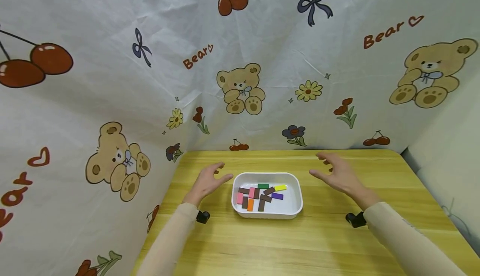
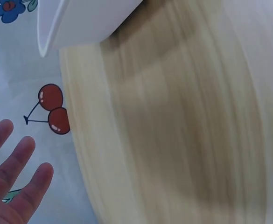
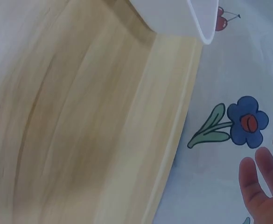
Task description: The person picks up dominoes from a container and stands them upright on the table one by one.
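A white plastic tray [image 1: 264,216] sits on the wooden table, holding several small rectangular blocks. Among them are brown blocks [image 1: 261,205], pink blocks [image 1: 240,198], an orange block [image 1: 250,205], a green block [image 1: 263,186], a yellow block [image 1: 280,187] and a purple block [image 1: 277,196]. My left hand [image 1: 206,182] hovers just left of the tray, fingers spread and nothing in it. To the tray's right, a little farther off, my right hand [image 1: 339,176] is also empty with its thumb and fingers apart. Both wrist views show the tray's outer wall [image 2: 87,28] and loosely extended fingers [image 3: 252,182].
The wooden table [image 1: 240,242] extends around the tray on all sides. Behind it and along the left hangs a white cloth [image 1: 180,22] printed with bears, cherries and flowers. A small black device [image 1: 203,217] is worn at the left wrist, another [image 1: 355,220] at the right.
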### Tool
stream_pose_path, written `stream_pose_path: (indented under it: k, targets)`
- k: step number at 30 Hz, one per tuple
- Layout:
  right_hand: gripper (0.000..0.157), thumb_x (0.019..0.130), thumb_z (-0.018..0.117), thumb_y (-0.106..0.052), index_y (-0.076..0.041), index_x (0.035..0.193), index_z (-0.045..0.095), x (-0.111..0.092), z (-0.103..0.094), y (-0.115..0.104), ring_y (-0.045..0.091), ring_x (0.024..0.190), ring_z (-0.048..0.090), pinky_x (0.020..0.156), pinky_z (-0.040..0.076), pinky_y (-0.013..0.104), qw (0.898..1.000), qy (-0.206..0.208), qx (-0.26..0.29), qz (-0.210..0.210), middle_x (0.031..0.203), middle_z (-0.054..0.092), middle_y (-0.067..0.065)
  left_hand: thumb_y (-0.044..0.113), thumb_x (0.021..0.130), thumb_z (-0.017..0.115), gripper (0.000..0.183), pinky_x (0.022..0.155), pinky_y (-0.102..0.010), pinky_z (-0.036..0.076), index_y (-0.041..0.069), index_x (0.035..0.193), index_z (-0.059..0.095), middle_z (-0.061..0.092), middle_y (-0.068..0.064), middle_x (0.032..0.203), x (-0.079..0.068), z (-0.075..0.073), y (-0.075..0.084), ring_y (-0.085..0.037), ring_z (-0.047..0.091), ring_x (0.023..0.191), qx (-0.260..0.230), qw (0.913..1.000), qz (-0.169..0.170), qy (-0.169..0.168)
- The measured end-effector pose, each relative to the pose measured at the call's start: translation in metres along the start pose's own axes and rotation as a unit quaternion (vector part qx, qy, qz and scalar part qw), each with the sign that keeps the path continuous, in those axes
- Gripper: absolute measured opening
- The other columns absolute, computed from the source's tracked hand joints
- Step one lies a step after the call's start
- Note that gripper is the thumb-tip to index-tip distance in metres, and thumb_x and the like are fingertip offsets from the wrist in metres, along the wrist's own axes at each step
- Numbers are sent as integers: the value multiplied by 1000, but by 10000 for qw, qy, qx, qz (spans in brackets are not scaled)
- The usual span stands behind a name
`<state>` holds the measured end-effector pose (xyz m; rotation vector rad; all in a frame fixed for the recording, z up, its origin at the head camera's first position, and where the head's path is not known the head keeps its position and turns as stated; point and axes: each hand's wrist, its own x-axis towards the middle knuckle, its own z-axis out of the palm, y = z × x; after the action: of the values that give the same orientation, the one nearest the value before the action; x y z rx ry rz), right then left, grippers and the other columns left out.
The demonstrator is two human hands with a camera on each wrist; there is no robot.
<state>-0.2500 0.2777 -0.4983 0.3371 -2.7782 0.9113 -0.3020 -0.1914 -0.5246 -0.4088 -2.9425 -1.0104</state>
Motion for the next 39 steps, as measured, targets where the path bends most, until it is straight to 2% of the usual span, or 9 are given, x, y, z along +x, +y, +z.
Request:
stream_pose_path:
  k: [6, 20, 28, 32, 39]
  targets:
    - [71, 94, 73, -48, -5, 146, 53, 1, 13, -5, 42, 118, 60, 91, 59, 60, 9995, 25, 320, 6, 136, 61, 23, 67, 90, 68, 71, 98, -53, 59, 20, 143, 59, 63, -8, 141, -2, 12, -2, -34, 63, 122, -441, 9990, 26, 64]
    - [64, 90, 79, -44, -8, 139, 60, -3, 46, -14, 37, 113, 63, 86, 61, 51, 9975, 47, 695, 130, 127, 66, 17, 59, 97, 63, 65, 88, -44, 62, 17, 147, 56, 66, -15, 131, -7, 41, -7, -28, 67, 106, -1060, 9942, 9, 177]
    - [60, 89, 81, -41, -7, 135, 64, -2, 61, -23, 35, 109, 64, 84, 62, 45, 9955, 63, 930, 180, 124, 67, 16, 60, 100, 58, 67, 86, -41, 60, 16, 151, 53, 64, -9, 128, -9, 53, -4, -25, 64, 103, -1110, 9933, -68, 298]
    - [57, 88, 82, -39, -7, 133, 65, -2, 68, -28, 35, 109, 64, 84, 62, 41, 9934, 6, 1111, 295, 123, 67, 16, 56, 103, 55, 66, 85, -40, 58, 14, 153, 50, 64, -10, 125, -8, 58, -4, -23, 63, 100, -1125, 9930, 1, 357]
    - [57, 88, 83, -39, -7, 132, 66, -3, 80, -36, 31, 107, 64, 85, 63, 40, 9894, -57, 1409, 354, 123, 68, 17, 53, 105, 52, 63, 88, -39, 56, 15, 156, 47, 63, -8, 118, -9, 68, -8, -21, 61, 96, -1166, 9926, 10, 347]
